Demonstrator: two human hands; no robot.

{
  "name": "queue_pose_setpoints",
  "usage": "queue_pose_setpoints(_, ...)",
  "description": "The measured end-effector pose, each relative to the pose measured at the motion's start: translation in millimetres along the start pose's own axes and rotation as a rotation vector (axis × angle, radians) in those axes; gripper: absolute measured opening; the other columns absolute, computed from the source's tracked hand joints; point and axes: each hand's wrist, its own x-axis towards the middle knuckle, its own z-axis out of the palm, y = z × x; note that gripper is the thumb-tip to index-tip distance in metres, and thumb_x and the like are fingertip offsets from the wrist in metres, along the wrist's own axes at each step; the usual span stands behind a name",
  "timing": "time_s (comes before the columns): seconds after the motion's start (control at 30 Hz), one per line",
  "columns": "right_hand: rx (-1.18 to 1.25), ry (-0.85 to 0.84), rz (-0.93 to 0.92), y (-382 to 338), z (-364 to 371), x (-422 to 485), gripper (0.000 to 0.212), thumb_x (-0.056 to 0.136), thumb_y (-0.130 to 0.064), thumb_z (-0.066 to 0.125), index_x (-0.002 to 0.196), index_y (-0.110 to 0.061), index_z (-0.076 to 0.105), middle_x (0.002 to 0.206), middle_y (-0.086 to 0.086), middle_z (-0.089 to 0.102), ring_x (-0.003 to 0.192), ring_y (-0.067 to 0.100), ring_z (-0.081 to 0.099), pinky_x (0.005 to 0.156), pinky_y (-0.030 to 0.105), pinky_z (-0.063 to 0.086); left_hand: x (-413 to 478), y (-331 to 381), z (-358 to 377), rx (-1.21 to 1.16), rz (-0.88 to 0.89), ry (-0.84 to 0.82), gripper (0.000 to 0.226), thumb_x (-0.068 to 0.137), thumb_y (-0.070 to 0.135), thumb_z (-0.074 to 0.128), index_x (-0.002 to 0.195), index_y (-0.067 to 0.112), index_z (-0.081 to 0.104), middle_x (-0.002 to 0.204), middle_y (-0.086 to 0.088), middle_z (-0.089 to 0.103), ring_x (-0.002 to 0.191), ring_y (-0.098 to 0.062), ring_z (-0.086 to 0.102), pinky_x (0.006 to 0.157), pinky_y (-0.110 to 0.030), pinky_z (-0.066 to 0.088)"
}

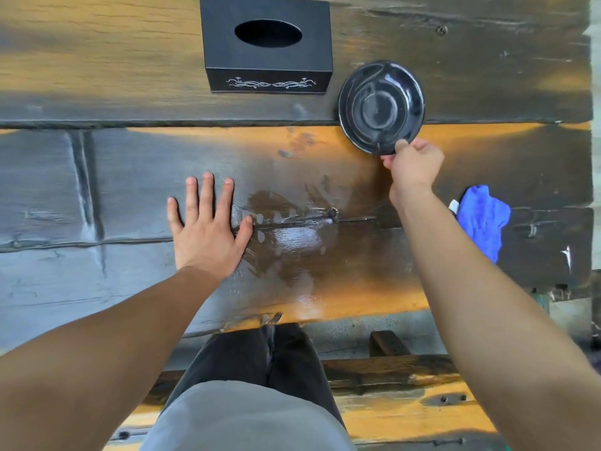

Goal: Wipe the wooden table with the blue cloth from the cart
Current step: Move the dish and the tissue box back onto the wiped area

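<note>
Item one, the grip: I log the right hand [413, 167] pinched on the near rim of a dark glazed saucer [381, 107], thumb on top of the rim and fingers curled beneath it, so the hand is closed on the dish. The saucer lies across the seam between two planks, right of centre, its concentric rings catching glare; I can read no maker's mark on it. Item two: the left hand [208, 222] lies flat, palm down, fingers spread apart and holding nothing, pressed on the wooden table [97, 190] left of centre. Item three: just right of that hand's thumb I note a wet, glossy patch [292, 236] on the planks, with streaks and small pale droplets along a crack in the wood. Item four, the task's object: the blue cloth [483, 219] lies crumpled on the table near its right edge, to the right of the right forearm and apart from both hands; a small white tag shows at its left side, with no writing I can make out. Item five: a black tissue box [266, 43] stands at the far centre, oval slot on top, with a white scrollwork ornament on its near face but no legible lettering or brand. It sits just left of the saucer, not touching it. Item six: below the table's near edge I see the person's dark trousers [270, 356] and a wooden bench [406, 411].
</note>
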Motion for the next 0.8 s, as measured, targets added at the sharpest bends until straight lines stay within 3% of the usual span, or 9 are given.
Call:
queue_pose_setpoints(0.13, 0.032, 0.019, -0.014, 32.9, -37.3, -20.0, 0.02, 0.092, 0.0, 0.053, 0.076, -0.012, 0.051, 0.05, -0.005, 0.056, 0.044, 0.011, 0.057, 0.049, 0.022, 0.049, 0.2, 0.9, -0.2, 0.001, 0.001, 0.004, 0.073, 0.101, 0.068, 0.02, 0.165, 0.035, 0.007, 0.174, -0.001, 0.007, 0.162, -0.025, -0.002, 0.127, -0.061, 0.003)
queue_pose_setpoints(0.3, 0.009, 0.036, 0.01, 73.5, -78.4, -44.0, 0.024, 0.094, -0.001, 0.054, 0.075, -0.013, 0.045, 0.065, 0.007, 0.044, 0.049, 0.01, 0.053, 0.049, 0.018, 0.047, 0.2, 0.6, -1.2, 0.003, 0.0, 0.003, 0.073, 0.102, 0.068, 0.019, 0.165, 0.035, 0.005, 0.175, -0.001, 0.005, 0.162, -0.025, -0.004, 0.127, -0.06, 0.002)
queue_pose_setpoints(0.4, -0.012, 0.028, 0.031, 89.1, -91.6, -54.0, 0.012, 0.096, -0.001, 0.054, 0.086, -0.007, 0.05, 0.076, 0.011, 0.046, 0.06, 0.017, 0.052, 0.052, 0.019, 0.049, 0.2, 1.9, -3.7, 0.01, -0.003, -0.01, 0.073, 0.102, 0.067, 0.019, 0.165, 0.033, 0.006, 0.175, -0.002, 0.005, 0.162, -0.025, -0.004, 0.127, -0.061, 0.002)
queue_pose_setpoints(0.5, -0.017, 0.031, 0.048, 96.4, -95.3, -57.3, 0.007, 0.097, -0.001, 0.055, 0.091, -0.004, 0.055, 0.072, 0.009, 0.05, 0.056, 0.013, 0.054, 0.054, 0.021, 0.05, 0.3, 2.7, -5.7, 0.003, -0.006, -0.013, 0.073, 0.101, 0.067, 0.019, 0.165, 0.033, 0.006, 0.175, -0.002, 0.005, 0.162, -0.025, -0.005, 0.126, -0.06, 0.001)
queue_pose_setpoints(0.8, -0.027, 0.033, 0.065, 87.7, -82.3, -45.3, 0.009, 0.097, -0.004, 0.054, 0.088, -0.006, 0.053, 0.073, 0.009, 0.051, 0.056, 0.013, 0.055, 0.057, 0.02, 0.052, 1.2, 0.4, -1.3, 0.002, 0.003, 0.02, 0.073, 0.102, 0.067, 0.022, 0.165, 0.032, 0.008, 0.174, -0.003, 0.008, 0.162, -0.026, -0.002, 0.125, -0.058, -0.001)
